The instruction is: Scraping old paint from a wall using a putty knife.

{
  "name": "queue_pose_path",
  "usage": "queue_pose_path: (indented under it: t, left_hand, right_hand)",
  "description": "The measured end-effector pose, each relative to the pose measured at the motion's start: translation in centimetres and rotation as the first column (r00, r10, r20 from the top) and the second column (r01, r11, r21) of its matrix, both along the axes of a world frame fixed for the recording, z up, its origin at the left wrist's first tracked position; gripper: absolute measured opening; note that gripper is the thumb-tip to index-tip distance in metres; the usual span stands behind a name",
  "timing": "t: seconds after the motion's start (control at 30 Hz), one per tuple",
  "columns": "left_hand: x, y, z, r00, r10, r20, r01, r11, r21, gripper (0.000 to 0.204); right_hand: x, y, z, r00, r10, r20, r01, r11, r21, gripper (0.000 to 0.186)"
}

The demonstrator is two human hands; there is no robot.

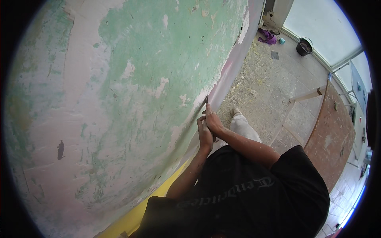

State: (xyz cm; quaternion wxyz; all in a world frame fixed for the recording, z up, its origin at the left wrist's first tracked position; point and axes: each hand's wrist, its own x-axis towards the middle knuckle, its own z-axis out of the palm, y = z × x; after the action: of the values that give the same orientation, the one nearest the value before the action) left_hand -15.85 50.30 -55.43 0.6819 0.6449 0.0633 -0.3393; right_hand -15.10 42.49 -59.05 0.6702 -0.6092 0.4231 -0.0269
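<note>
A wall (pixel 143 75) with patchy green paint and pale bare plaster fills the left and middle of the head view. At its right edge my right hand (pixel 214 122) grips a thin dark-bladed scraper (pixel 206 99), index finger stretched along it. The blade's tip touches the ragged paint border, beside a smooth pale strip (pixel 227 77). Just below, my left hand (pixel 204 135) is closed and pressed against the right one. Whatever lies inside the left hand is hidden, and so is most of the scraper's handle.
Paint flakes litter the floor (pixel 254 79) beside my foot. On the right stands a brown-topped table (pixel 333 135) with pale wooden legs. Farther off are a black bucket (pixel 304 47) and a purple cloth (pixel 268 37). Yellow shows low on the wall (pixel 168 186).
</note>
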Motion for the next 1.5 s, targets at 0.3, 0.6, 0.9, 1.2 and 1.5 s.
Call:
queue_pose_path:
  t: [0.3, 0.6, 0.9, 1.2, 1.5]
  left_hand:
    - [-2.1, -2.8, -4.9, 0.988, -0.065, 0.141, 0.051, 0.993, 0.102, 0.032]
    - [-3.2, -1.4, -3.0, 0.98, -0.161, -0.114, 0.169, 0.983, 0.065, 0.032]
    - [-0.3, 0.0, -0.6, 0.985, -0.15, -0.081, 0.161, 0.974, 0.158, 0.038]
    - [1.3, 1.9, -4.0, 0.929, -0.302, 0.213, 0.158, 0.846, 0.509, 0.046]
    - [1.3, 1.8, -4.1, 0.918, -0.341, 0.204, 0.146, 0.767, 0.624, 0.048]
  right_hand:
    - [-1.9, -3.0, -4.8, 0.986, -0.167, -0.006, 0.151, 0.877, 0.456, 0.073]
    - [-4.8, -2.5, -3.1, 0.978, 0.164, -0.126, -0.186, 0.964, -0.188, 0.06]
    - [-2.9, -1.2, -2.1, 0.991, 0.117, 0.059, -0.127, 0.966, 0.227, 0.066]
    - [0.2, 0.3, -0.4, 0.964, -0.264, -0.014, 0.149, 0.5, 0.853, 0.047]
    - [2.6, 0.8, -2.8, 0.937, -0.286, -0.198, 0.325, 0.515, 0.793, 0.036]
